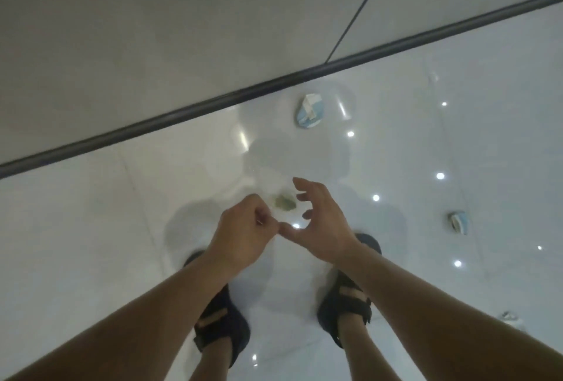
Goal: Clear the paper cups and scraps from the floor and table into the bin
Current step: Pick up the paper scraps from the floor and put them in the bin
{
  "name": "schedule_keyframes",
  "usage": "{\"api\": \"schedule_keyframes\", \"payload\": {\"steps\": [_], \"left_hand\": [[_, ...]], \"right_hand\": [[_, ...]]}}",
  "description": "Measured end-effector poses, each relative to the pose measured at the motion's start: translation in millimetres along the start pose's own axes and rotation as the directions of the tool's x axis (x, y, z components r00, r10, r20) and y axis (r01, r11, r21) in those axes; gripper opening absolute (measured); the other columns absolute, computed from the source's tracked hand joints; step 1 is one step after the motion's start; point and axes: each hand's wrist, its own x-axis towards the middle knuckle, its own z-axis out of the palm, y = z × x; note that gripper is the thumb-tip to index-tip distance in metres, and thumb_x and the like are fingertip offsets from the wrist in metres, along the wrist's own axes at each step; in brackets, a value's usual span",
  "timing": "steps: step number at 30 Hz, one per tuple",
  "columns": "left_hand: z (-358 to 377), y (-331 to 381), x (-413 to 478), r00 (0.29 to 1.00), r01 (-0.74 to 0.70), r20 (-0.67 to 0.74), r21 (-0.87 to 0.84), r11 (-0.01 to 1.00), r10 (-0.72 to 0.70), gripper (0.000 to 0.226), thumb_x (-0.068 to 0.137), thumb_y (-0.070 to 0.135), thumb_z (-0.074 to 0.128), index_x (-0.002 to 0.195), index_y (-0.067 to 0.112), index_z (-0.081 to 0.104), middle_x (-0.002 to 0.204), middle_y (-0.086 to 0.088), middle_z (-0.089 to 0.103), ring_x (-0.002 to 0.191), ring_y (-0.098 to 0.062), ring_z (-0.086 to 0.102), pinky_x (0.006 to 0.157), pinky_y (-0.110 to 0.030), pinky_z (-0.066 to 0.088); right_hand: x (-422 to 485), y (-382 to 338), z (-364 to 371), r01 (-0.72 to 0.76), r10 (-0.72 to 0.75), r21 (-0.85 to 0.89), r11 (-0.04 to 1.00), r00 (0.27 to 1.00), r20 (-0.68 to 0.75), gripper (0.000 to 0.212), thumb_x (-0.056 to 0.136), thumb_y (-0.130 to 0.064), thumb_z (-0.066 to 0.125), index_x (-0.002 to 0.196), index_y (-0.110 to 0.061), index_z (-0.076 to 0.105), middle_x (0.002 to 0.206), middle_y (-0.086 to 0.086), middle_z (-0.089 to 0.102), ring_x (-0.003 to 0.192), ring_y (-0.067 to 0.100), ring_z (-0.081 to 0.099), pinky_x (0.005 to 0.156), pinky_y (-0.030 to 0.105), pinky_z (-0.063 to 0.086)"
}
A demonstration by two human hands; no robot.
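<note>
You have no text, number, brand or sign to read here. The crushed paper cup on the floor ahead of you has a blue-and-white print, and so does the second cup off to your right. Both prints are too blurred to make out any letters.

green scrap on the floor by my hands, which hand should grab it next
Right. The right hand is open, fingers spread just beside the green scrap, so it can close on it directly. The left hand is curled closed and would have to open first.
</note>
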Motion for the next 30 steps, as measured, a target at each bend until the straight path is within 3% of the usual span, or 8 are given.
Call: {"api": "schedule_keyframes", "payload": {"steps": [3, 6, 11, 14, 18, 21, 25, 30], "left_hand": [[19, -27, 25, 0.990, 0.100, -0.100, -0.009, 0.995, -0.101, 0.013, 0.083, 0.025, 0.067, 0.082, 0.023, 0.053, 0.086, 0.008, 0.063, 0.077, -0.011, 0.060, 0.062, -0.013, 0.038], [35, -59, 44, 0.962, 0.210, -0.181, -0.003, 0.978, -0.207, 0.023, 0.082, 0.030, 0.067, 0.097, 0.025, 0.050, 0.106, 0.005, 0.057, 0.089, -0.016, 0.058, 0.076, -0.025, 0.040], [49, -78, 66, 0.941, 0.231, -0.254, 0.004, 0.973, -0.223, 0.050, 0.079, 0.039, 0.068, 0.122, 0.027, 0.047, 0.126, 0.008, 0.046, 0.104, -0.015, 0.055, 0.088, -0.037, 0.049], [64, -66, 78, 0.948, 0.183, -0.258, -0.041, 0.982, -0.188, 0.051, 0.080, 0.041, 0.065, 0.125, 0.025, 0.048, 0.126, 0.009, 0.047, 0.105, -0.015, 0.055, 0.089, -0.038, 0.049], [85, -63, 64, 0.943, 0.179, -0.265, -0.111, 0.978, -0.203, 0.044, 0.084, 0.034, 0.063, 0.124, 0.021, 0.050, 0.124, 0.006, 0.052, 0.098, -0.014, 0.057, 0.083, -0.030, 0.045], [92, -75, 45, 0.941, 0.229, -0.220, -0.143, 0.963, -0.257, 0.041, 0.086, 0.029, 0.063, 0.124, 0.017, 0.051, 0.124, 0.003, 0.054, 0.093, -0.014, 0.056, 0.079, -0.024, 0.039], [91, -97, 34, 0.960, 0.213, -0.163, -0.099, 0.972, -0.227, 0.040, 0.086, 0.033, 0.063, 0.122, 0.020, 0.051, 0.120, 0.005, 0.053, 0.094, -0.013, 0.058, 0.080, -0.023, 0.041], [89, -105, 42, 0.972, 0.220, -0.063, -0.067, 0.973, -0.224, 0.043, 0.083, 0.047, 0.062, 0.120, 0.027, 0.049, 0.111, 0.013, 0.053, 0.087, -0.005, 0.059, 0.073, -0.021, 0.040]], "right_hand": [[30, 33, 13, 0.004, 0.004, -0.109, 0.994, 0.997, 0.078, 0.080, 0.077, -0.040, 0.077, 0.145, -0.030, 0.036, 0.142, -0.010, 0.039, 0.122, 0.010, 0.049, 0.098, 0.036, 0.049], [57, 66, 14, -0.005, 0.040, -0.281, 0.960, 0.992, 0.121, 0.074, 0.084, -0.032, 0.070, 0.147, -0.025, 0.032, 0.148, -0.004, 0.035, 0.131, 0.019, 0.043, 0.105, 0.036, 0.042], [116, 81, -20, 0.022, -0.051, -0.448, 0.894, 0.997, -0.053, 0.069, 0.085, -0.026, 0.065, 0.146, -0.019, 0.035, 0.146, 0.004, 0.037, 0.131, 0.025, 0.039, 0.099, 0.038, 0.042], [152, 83, -40, 0.021, -0.100, -0.496, 0.868, 0.986, -0.132, 0.069, 0.083, -0.038, 0.067, 0.143, -0.020, 0.039, 0.137, 0.009, 0.043, 0.122, 0.030, 0.046, 0.093, 0.042, 0.046], [115, 89, -6, 0.173, -0.043, -0.546, 0.820, 0.969, 0.243, 0.084, 0.074, -0.062, 0.067, 0.144, -0.033, 0.031, 0.138, 0.002, 0.039, 0.119, 0.027, 0.049, 0.091, 0.041, 0.048], [53, 110, 46, 0.205, 0.094, -0.588, 0.783, 0.894, 0.438, 0.092, 0.072, -0.057, 0.072, 0.144, -0.038, 0.019, 0.142, 0.000, 0.027, 0.119, 0.025, 0.042, 0.090, 0.041, 0.050], [16, 134, 93, 0.164, 0.106, -0.601, 0.782, 0.915, 0.389, 0.059, 0.086, -0.024, 0.060, 0.138, -0.028, 0.033, 0.137, 0.004, 0.031, 0.112, 0.026, 0.044, 0.080, 0.036, 0.051], [30, 127, 85, 0.022, 0.065, -0.403, 0.915, 0.978, 0.201, 0.027, 0.089, -0.021, 0.057, 0.115, -0.015, 0.058, 0.107, 0.006, 0.059, 0.091, 0.028, 0.061, 0.075, 0.038, 0.052]]}}
